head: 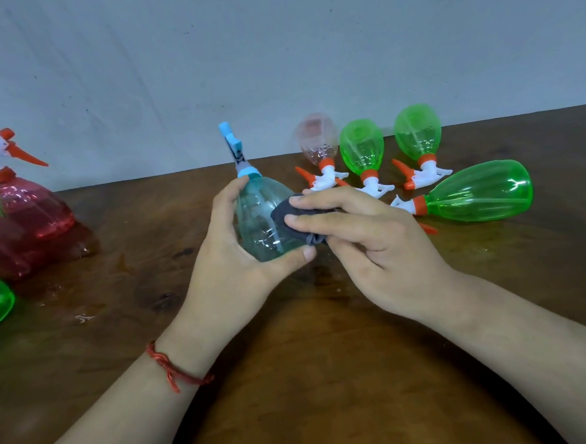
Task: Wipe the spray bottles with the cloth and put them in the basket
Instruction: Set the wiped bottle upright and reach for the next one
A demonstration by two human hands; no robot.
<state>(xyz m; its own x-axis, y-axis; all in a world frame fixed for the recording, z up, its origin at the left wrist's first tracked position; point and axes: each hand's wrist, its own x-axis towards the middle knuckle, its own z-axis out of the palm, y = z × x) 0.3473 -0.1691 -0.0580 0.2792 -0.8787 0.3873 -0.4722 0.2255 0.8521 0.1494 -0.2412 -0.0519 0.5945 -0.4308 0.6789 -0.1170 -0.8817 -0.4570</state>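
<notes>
Surface: brown wooden table (311, 375) against a pale wall (274, 51).
Left hand (239, 259): curled round the blue spray bottle (260, 220) at frame centre, steadying it nozzle-up.
Right hand (382, 247): pinches the grey cloth (284, 219) onto its side, apparently to rub it.
Bottle look: clear, bluish, ribbed plastic.
Waiting: green bottles (478, 191) lying right of centre.
Basket: unseen.

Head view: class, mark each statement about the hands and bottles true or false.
1. The left hand holds the blue bottle. True.
2. The right hand holds the cloth against it. True.
3. The held bottle has an orange cap. False: its cap is blue.
4. The bottles at the right stand upright. False: the green bottles lie on the table.
</notes>
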